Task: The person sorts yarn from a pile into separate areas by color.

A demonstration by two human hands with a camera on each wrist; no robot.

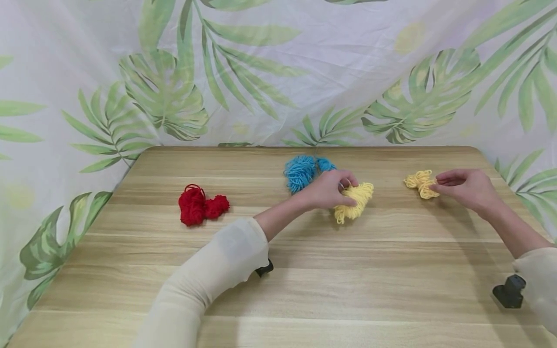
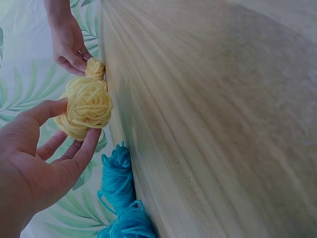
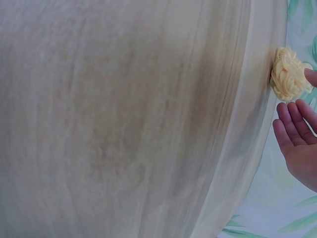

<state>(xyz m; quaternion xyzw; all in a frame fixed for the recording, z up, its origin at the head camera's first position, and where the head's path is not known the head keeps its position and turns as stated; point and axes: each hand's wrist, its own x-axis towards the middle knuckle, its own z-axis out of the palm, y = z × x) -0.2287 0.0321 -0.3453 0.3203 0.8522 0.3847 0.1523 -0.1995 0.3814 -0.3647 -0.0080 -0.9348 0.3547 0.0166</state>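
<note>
My left hand [image 1: 331, 189] pinches a bundle of yellow yarn [image 1: 356, 202] between thumb and fingers, over the middle-right of the table. In the left wrist view the bundle [image 2: 89, 108] looks round and looped, with fingertips at its side and underside. At the right, my right hand [image 1: 470, 190] reaches a smaller pale yellow yarn bundle [image 1: 422, 183] that lies on the table, narrowed at its middle. Extended fingers [image 3: 292, 116] show beside this bundle [image 3: 290, 74] in the right wrist view, with the thumb close to it; whether they touch it is unclear.
Blue yarn bundles [image 1: 300, 173] lie behind my left forearm, partly hidden by the hand. Red yarn [image 1: 193, 205] in a larger and a smaller clump sits at the left. A leaf-patterned cloth [image 1: 261, 72] hangs behind the wooden table [image 1: 330, 290].
</note>
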